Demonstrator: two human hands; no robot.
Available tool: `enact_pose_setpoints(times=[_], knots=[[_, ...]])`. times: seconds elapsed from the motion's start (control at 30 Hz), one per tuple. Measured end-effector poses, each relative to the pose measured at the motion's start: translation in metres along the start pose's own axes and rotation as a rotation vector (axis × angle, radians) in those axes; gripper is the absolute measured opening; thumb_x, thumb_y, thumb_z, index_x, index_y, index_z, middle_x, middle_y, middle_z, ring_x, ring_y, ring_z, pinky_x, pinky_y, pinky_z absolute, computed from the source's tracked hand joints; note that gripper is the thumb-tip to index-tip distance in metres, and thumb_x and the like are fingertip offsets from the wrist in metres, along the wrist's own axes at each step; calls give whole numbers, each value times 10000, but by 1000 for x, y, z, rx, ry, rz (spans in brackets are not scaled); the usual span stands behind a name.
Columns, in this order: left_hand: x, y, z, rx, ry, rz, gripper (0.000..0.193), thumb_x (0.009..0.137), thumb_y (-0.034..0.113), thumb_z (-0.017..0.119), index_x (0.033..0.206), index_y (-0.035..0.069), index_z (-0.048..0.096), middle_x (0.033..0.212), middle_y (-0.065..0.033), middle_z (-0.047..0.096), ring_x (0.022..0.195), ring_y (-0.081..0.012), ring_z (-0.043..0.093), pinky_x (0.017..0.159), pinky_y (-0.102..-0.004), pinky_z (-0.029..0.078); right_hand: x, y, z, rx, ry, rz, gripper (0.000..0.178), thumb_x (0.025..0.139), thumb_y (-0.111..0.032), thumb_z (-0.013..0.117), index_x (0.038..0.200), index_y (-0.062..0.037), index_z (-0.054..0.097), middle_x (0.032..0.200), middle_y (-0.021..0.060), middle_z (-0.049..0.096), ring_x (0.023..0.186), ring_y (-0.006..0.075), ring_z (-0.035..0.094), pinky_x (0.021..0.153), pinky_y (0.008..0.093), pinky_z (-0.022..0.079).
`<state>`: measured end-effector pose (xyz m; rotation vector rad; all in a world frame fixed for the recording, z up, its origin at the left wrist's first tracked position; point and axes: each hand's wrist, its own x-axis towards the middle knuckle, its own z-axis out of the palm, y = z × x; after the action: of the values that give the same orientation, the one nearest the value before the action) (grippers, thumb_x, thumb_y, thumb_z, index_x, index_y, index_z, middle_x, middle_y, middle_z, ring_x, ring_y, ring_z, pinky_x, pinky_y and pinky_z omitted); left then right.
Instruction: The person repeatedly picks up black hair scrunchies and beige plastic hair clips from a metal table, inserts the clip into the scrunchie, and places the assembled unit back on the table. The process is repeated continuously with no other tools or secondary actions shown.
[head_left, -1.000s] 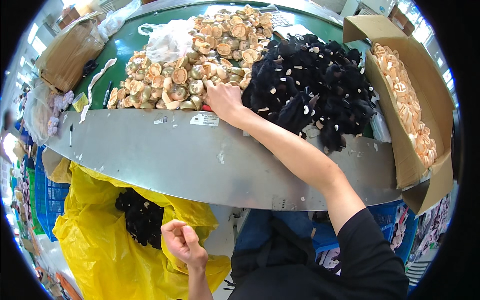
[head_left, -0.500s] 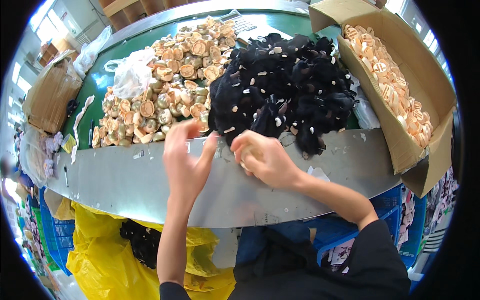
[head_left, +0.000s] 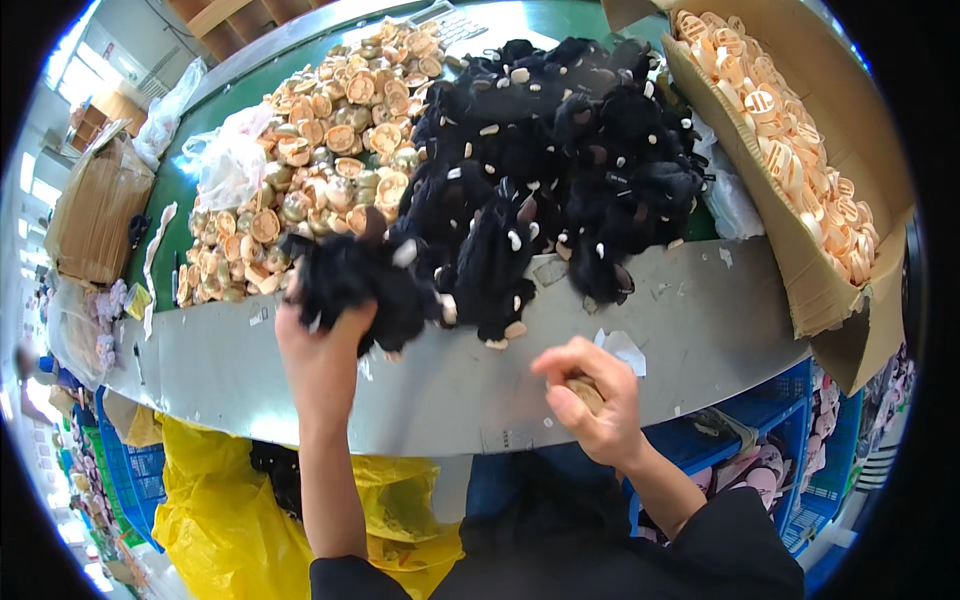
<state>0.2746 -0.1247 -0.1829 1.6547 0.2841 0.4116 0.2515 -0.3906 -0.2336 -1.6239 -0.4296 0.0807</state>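
The left hand [head_left: 322, 345] was raised over the grey front edge of the desk [head_left: 700, 320], its fingers closed around a black fuzzy piece [head_left: 360, 280] lifted just off the near side of the heap of black fuzzy pieces [head_left: 560, 150]. The right hand [head_left: 590, 395] hung lower, in front of the desk edge, curled shut around a small tan round cap [head_left: 585, 392], mostly hidden by the fingers. A pile of tan round caps [head_left: 320, 150] lay on the green desktop left of the black heap. A cardboard box [head_left: 830, 290] of pale discs stood at the right. A yellow plastic bag [head_left: 220, 510] hung below the desk.
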Motion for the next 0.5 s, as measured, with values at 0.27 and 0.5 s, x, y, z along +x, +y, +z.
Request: enact_pose_setpoints(times=[0.27, 0.5], knots=[[-126, -1, 1, -178, -14, -140, 240, 877, 21, 737, 1090, 17, 628, 1014, -3, 651, 953, -69, 570, 860, -218, 467, 28, -21, 59, 8, -194, -167, 241, 905, -152, 767, 1029, 31, 670, 808, 46, 582, 644, 100, 515, 563, 257, 424], [-157, -13, -9, -839, 98, -219, 460, 841, 1, 790, 1210, 61, 521, 1134, -117, 678, 1038, -221, 693, 968, -342, 561, -1, -24, 67, 343, -319, 199, 191, 1023, -152, 650, 1017, 39, 657, 749, -9, 591, 689, 28, 471, 576, 226, 412]])
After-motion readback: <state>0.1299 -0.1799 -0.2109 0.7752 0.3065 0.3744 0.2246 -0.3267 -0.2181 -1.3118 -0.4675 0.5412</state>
